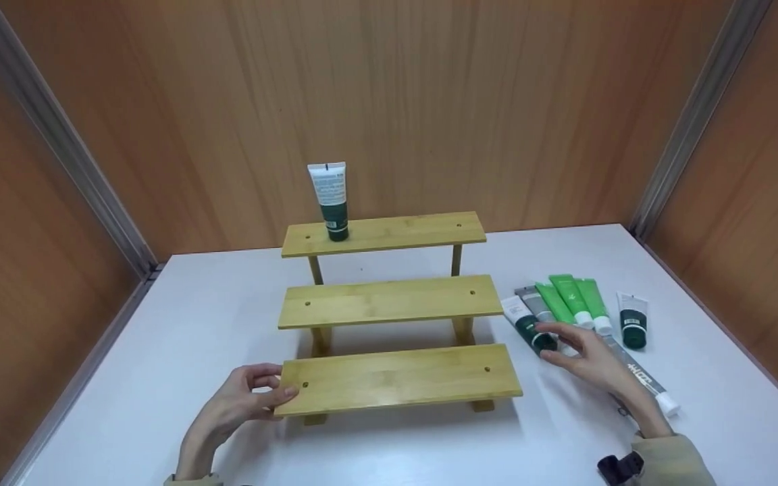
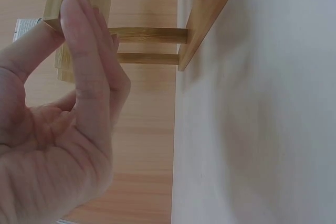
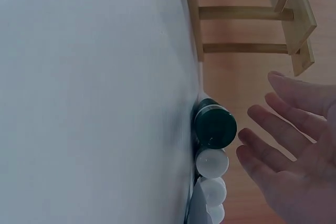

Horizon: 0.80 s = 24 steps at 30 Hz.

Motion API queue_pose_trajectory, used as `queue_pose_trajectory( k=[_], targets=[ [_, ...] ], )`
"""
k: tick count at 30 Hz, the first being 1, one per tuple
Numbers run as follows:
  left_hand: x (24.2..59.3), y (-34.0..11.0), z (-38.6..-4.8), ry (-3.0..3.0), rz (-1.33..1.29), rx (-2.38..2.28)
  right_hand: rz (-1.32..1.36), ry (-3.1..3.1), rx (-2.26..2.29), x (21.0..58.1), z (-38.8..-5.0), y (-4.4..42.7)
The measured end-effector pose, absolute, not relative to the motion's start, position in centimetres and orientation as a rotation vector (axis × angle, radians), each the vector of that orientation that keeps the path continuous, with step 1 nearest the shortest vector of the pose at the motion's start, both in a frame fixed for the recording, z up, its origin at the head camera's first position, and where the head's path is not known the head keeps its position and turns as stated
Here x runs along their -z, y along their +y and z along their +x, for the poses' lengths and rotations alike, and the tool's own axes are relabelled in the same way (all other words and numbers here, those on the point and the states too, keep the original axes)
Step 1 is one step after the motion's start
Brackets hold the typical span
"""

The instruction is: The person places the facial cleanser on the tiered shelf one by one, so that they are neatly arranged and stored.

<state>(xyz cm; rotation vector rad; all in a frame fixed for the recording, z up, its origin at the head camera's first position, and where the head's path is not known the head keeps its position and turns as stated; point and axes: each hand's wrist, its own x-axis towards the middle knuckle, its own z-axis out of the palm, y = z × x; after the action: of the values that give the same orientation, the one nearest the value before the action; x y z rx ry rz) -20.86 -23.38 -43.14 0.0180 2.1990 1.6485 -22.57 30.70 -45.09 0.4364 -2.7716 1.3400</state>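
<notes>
A three-step wooden rack [image 1: 389,300] stands on the white table. The left hand [image 1: 237,403] pinches the left end of its lowest board, thumb on top and fingers below; the left wrist view shows this hand [image 2: 68,114] at the board's corner. Over a white and dark green tube [image 1: 527,325] hovers the right hand [image 1: 588,361], fingers spread. In the right wrist view a gap separates the right hand [image 3: 299,145] from the tube's green cap [image 3: 216,127]. Another white and green tube [image 1: 331,200] stands cap down on the top board.
Green tubes [image 1: 570,295] and a grey tube [image 1: 534,302] lie right of the rack. A long grey tube [image 1: 642,376] lies beside the right forearm, and a small white and green tube [image 1: 633,320] farther right. Wooden panels [image 1: 389,108] enclose the table's back and sides.
</notes>
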Motion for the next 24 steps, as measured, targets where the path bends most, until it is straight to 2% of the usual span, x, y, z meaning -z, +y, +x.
queue_pose_trajectory(
  k=[24],
  targets=[
    [43.31,-23.5,-20.87,2.194,0.006,-1.65,0.574,-2.85,-1.258,45.97,-22.49,31.34]
  ],
)
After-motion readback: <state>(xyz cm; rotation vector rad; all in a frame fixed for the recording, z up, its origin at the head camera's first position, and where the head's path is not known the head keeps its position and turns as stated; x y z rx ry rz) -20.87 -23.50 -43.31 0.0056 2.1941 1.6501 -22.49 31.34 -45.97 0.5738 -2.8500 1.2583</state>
